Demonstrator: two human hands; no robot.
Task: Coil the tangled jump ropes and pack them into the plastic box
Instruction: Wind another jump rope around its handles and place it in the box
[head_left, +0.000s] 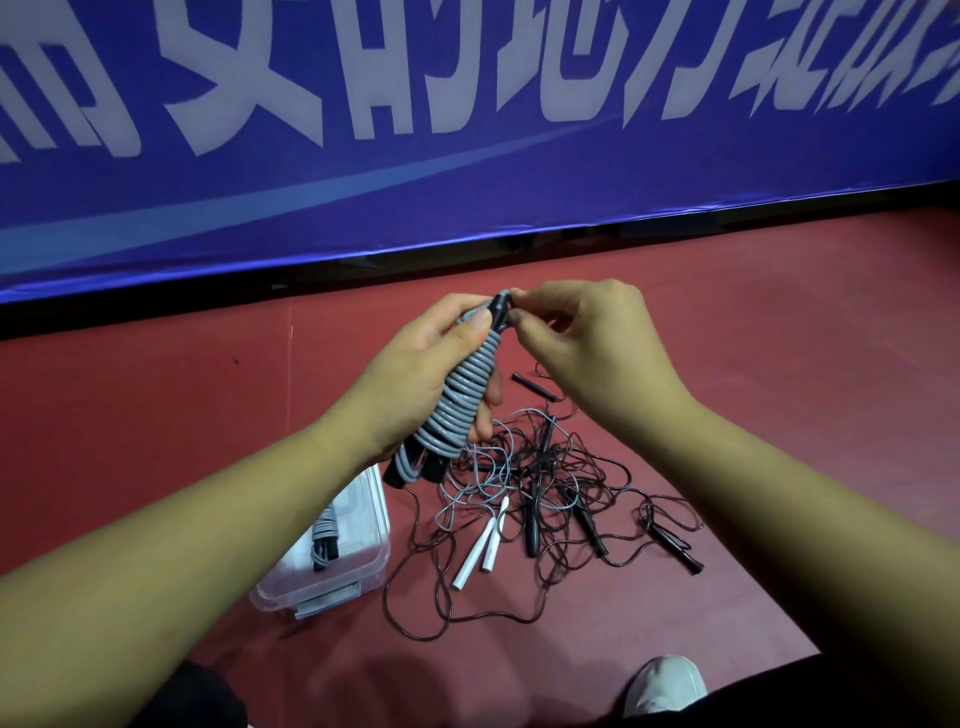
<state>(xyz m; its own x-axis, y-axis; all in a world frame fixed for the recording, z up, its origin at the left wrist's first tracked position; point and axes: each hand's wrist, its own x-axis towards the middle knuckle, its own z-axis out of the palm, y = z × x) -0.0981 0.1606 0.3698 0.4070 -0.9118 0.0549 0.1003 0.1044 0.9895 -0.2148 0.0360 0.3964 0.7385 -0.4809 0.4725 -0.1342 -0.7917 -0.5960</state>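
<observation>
My left hand (415, 374) grips the grey rope (462, 400) upright, right hand (587, 343) pinches its top; box (376, 551) sits below left

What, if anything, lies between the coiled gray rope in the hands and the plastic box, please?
Nothing visible does. The coiled rope, held by the left hand and pinched at its top by the right hand, is close to the open box. One bundle already lies inside; the tangled pile lies beside the box.
</observation>
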